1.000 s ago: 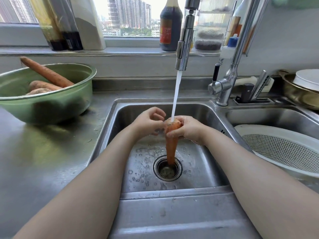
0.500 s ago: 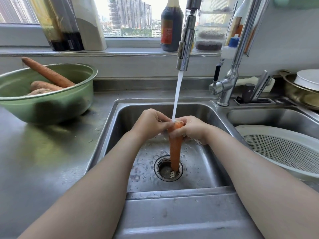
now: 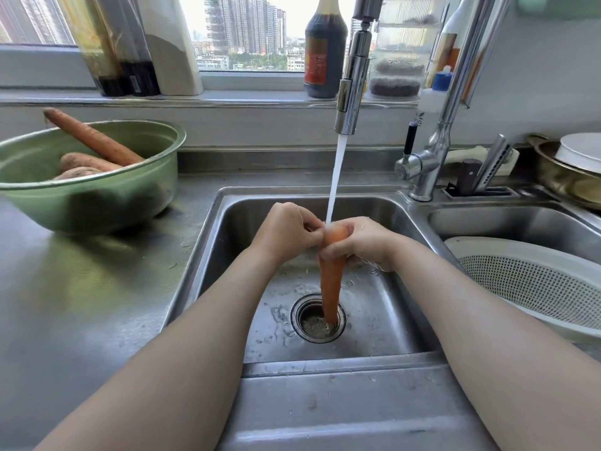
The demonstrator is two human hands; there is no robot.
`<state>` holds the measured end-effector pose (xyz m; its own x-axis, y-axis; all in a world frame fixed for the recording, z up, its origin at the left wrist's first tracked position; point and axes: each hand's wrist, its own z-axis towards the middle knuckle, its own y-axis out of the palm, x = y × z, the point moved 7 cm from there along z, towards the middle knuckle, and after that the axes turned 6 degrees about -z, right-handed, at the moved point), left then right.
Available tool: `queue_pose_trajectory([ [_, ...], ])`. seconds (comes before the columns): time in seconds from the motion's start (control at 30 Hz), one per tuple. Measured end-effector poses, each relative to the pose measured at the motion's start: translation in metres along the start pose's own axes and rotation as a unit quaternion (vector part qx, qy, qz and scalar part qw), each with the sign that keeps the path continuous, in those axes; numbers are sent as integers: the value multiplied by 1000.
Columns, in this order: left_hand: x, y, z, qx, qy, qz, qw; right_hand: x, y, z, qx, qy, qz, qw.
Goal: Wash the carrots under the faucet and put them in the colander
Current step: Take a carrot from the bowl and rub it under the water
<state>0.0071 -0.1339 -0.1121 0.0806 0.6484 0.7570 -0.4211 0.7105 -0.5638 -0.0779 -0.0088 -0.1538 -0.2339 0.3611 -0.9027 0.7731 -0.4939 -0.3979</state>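
An orange carrot point(image 3: 331, 281) hangs upright in the left sink basin, its tip over the drain point(image 3: 318, 318). Water from the faucet head point(image 3: 352, 92) runs onto its thick top end. My right hand point(image 3: 364, 244) grips the carrot's top. My left hand point(image 3: 287, 231) is against the same end with curled fingers pinching at it. A white colander point(image 3: 533, 281) sits in the right basin with nothing visible inside. Three unwashed carrots point(image 3: 91, 141) lie in a green bowl point(image 3: 97, 196) on the left counter.
Bottles and jars line the window sill behind the sink. The faucet base with lever point(image 3: 426, 164) stands between the basins. A knife holder point(image 3: 478, 180) and a brass pot with a white plate point(image 3: 572, 170) sit at the back right. Steel counter point(image 3: 81, 304) spreads left.
My left hand's fingers closed in onto the carrot's top, from raised and apart a second ago. The carrot stays under the stream, tip over the drain.
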Motion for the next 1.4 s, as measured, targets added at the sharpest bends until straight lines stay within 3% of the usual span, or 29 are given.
queue_pose_trajectory([
  [0.13, -17, -9, -3, 53, -63, -33, 996, -4, 2, 0, -2, -1, 11, 1000],
  [0.27, -29, 3, -5, 3, -139, -127, 982, -6, 3, 1, -6, -10, 38, 999],
  [0.37, -29, 8, -1, -8, -140, -118, 983, -3, 3, 3, -9, -1, 51, 999],
  [0.53, -31, 33, -11, -154, -200, -247, 936, -4, 0, 3, -6, -18, 106, 994],
  [0.67, -33, 36, -15, -194, -213, -306, 907, -7, 9, 4, -25, -15, 135, 990],
  [1.1, -30, 24, -14, -166, -159, -234, 945, -2, 12, 9, 21, 17, 119, 993],
  [1.4, -36, 21, -11, -158, -152, -210, 953, 0, 7, 7, 6, 18, 163, 987],
])
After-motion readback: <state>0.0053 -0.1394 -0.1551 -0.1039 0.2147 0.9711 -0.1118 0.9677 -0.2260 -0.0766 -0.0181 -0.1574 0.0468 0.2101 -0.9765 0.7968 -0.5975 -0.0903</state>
